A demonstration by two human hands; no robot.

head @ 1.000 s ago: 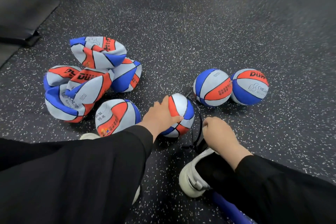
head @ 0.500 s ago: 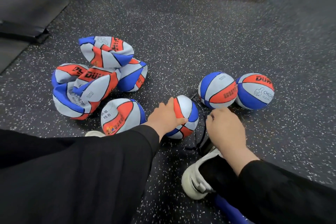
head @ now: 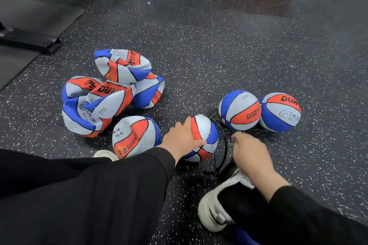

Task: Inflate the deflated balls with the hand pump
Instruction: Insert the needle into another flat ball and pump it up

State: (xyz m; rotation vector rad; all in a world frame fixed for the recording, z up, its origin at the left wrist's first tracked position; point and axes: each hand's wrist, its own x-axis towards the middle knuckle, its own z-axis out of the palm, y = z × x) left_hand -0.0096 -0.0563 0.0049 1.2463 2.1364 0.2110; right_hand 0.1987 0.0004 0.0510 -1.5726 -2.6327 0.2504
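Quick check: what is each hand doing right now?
Left hand: holds the ball with fingers spread over its top.
Right hand: curled over the pump; grip cannot be told.

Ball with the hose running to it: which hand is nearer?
Left. The left hand rests on the ball, thumb and fingers spread over its near-left side. The right hand is off to the ball's right, past the black hose, not touching the ball.
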